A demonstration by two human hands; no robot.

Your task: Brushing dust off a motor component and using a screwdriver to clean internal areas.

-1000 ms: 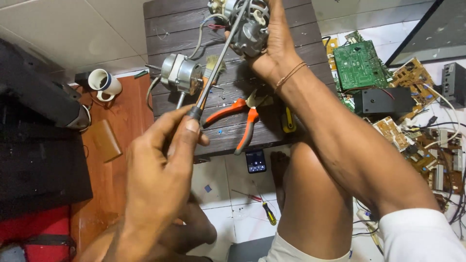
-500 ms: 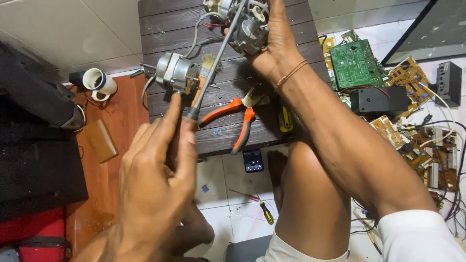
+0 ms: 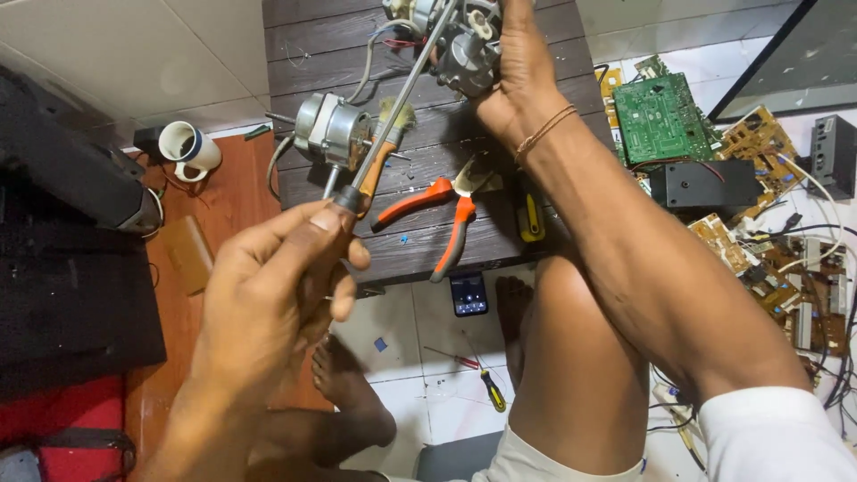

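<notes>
My left hand (image 3: 277, 286) grips the handle of a long screwdriver (image 3: 406, 94), whose shaft runs up and right into a small grey electric motor (image 3: 460, 45). My right hand (image 3: 522, 76) holds that motor from the right, above the dark wooden table (image 3: 312, 45). A second round metal motor (image 3: 330, 132) with wires lies on the table just left of the shaft. Below it lie a paintbrush (image 3: 386, 143) and orange-handled pliers (image 3: 446, 210).
A yellow-handled tool (image 3: 530, 219) lies at the table's front edge. A phone (image 3: 468, 293) and a small screwdriver (image 3: 478, 379) are on the tiled floor. Green and brown circuit boards (image 3: 661, 116), a black box (image 3: 705, 183) and wires crowd the right. A white cup (image 3: 189, 147) stands left.
My left hand has dropped slightly and turned on the screwdriver handle. The right hand keeps its hold on the motor.
</notes>
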